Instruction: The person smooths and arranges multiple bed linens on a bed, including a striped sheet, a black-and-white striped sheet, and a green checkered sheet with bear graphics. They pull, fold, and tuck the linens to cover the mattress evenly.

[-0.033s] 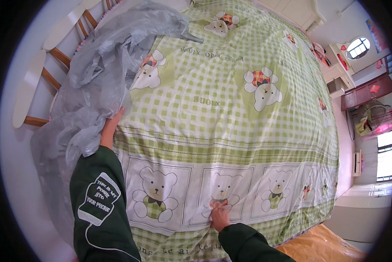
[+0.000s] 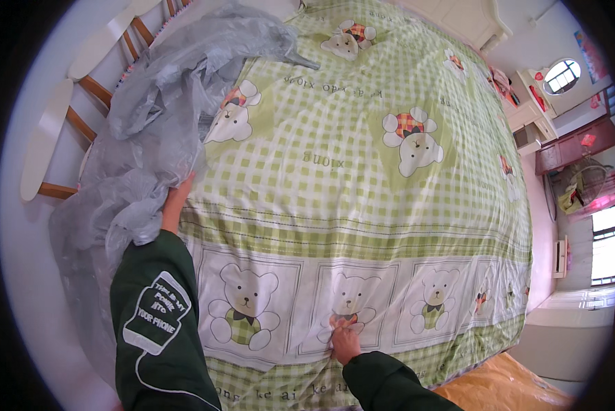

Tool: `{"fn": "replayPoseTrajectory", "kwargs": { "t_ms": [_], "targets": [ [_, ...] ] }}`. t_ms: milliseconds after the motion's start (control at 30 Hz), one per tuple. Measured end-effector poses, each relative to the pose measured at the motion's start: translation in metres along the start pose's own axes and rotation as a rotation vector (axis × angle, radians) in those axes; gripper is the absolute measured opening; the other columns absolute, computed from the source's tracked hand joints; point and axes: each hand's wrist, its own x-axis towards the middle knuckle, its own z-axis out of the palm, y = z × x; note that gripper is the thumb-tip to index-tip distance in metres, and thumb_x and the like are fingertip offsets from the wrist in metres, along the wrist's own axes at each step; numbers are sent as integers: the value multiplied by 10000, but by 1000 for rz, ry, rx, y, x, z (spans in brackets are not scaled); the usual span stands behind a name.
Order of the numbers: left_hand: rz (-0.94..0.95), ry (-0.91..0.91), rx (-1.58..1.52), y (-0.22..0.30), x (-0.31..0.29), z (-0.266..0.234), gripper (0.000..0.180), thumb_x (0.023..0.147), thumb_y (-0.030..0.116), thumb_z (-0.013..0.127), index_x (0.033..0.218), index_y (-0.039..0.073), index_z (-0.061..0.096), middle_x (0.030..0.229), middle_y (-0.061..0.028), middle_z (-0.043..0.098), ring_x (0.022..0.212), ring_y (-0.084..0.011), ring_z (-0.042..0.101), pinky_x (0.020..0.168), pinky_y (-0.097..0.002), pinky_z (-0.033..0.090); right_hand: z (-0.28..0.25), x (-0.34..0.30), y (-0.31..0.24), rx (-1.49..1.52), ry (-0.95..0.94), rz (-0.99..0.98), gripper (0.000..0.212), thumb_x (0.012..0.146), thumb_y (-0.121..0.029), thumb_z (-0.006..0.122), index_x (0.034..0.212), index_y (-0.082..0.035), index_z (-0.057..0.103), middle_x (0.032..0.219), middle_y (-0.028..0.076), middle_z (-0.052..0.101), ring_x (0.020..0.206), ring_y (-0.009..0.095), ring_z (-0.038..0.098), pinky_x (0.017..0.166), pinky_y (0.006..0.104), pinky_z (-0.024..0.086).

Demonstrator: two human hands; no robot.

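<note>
Landmark: the green checked cover (image 2: pixel 335 171) with teddy bears, spread flat over the whole bed
Left hand (image 2: pixel 174 202): at the cover's left edge, reaching up under the grey sheet; only the back of the hand shows, so I cannot tell if its fingers are spread or shut
Right hand (image 2: pixel 341 339): near the cover's bottom edge, fingers pressed together, pinching a bit of the cover at one small bear
Grey sheet (image 2: pixel 157 116): one thin, crinkly, see-through sheet, bunched along the cover's left side and over its top left corner
Hidden: the left fingers, and the part of the cover under the grey sheet
Cut off: both dark green sleeves (image 2: pixel 160 322) run off the bottom of the picture; the orange cloth (image 2: pixel 506 383) below the cover's bottom right corner is only partly seen
Hard to see: the shelves and window far to the right of the cover are small and bent
Big bears on the cover: three clearly seen
Small bears in boxes: three clear, more blurred to the right
Wooden bed rail (image 2: pixel 68 137): one, left of the cover
</note>
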Motion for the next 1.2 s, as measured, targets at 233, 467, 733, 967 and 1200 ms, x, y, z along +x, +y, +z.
{"fn": "replayPoseTrajectory", "kwargs": {
  "t_ms": [233,467,733,967,1200],
  "targets": [
    [-77,57,286,-43,10,24,399,834,346,612,1067,22,602,1097,-251,603,1012,-371,573,849,-429,450,-7,-1,-5,-107,-20,88,116,762,-161,630,844,-105,570,819,69,630,790,220,635,596,333,476],
    [-54,272,311,-46,6,43,332,857,309,586,984,4,617,1005,-259,633,942,-387,599,835,-445,451,-10,-2,-2,-41,-22,31,112,751,-155,625,817,-96,556,805,75,617,787,226,625,612,345,476],
    [532,44,282,31,-125,29,445,948,158,473,1353,-13,404,1362,-212,456,1283,-358,393,1062,-404,315,-3,1,-7,-48,-3,102,90,755,-148,619,802,-104,555,787,68,627,771,226,628,617,333,478],
    [479,6,669,2,-168,-10,461,964,218,433,1371,6,396,1403,-193,422,1310,-339,360,1094,-419,286,-12,-4,-7,-100,35,88,108,759,-158,625,827,-108,556,789,65,626,777,214,629,632,335,489],
    [242,1,555,-65,-207,-16,461,965,234,418,1366,8,403,1401,-188,427,1305,-335,366,1095,-416,287,6,1,-4,-68,-7,65,147,773,-198,614,858,-97,549,836,83,626,801,233,625,637,343,499]
  ]
}}
